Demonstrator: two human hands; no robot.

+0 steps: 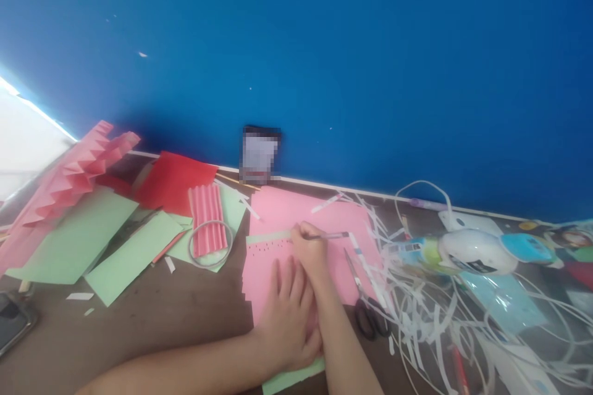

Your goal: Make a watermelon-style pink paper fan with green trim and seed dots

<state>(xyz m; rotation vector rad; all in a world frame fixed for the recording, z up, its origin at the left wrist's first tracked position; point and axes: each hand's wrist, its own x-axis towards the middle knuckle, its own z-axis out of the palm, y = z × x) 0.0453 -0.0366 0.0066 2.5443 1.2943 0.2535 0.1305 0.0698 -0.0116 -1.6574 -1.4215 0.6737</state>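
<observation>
Pink paper sheets (301, 207) lie on the dark table below both hands. My left hand (288, 315) rests flat on the pink paper, palm down, its fingers stretched out. Just beyond it, my right hand (310, 254) is closed around a pen (334, 235), whose tip is hidden behind the fingers. A narrow green strip (265, 238) lies across the sheet, and small dark marks show below it. Black-handled scissors (370, 318) lie by the right edge of the pink paper. Part of a green sheet (294, 376) shows under my left wrist.
Green papers (125, 259), a red sheet (173, 180), pleated pink paper (208, 217) and a ring (204, 263) lie left. A phone (16, 321) is at the left edge. White strips and cords (424, 321) tangle around a bottle (472, 251) at right. A blue wall (296, 62) stands behind.
</observation>
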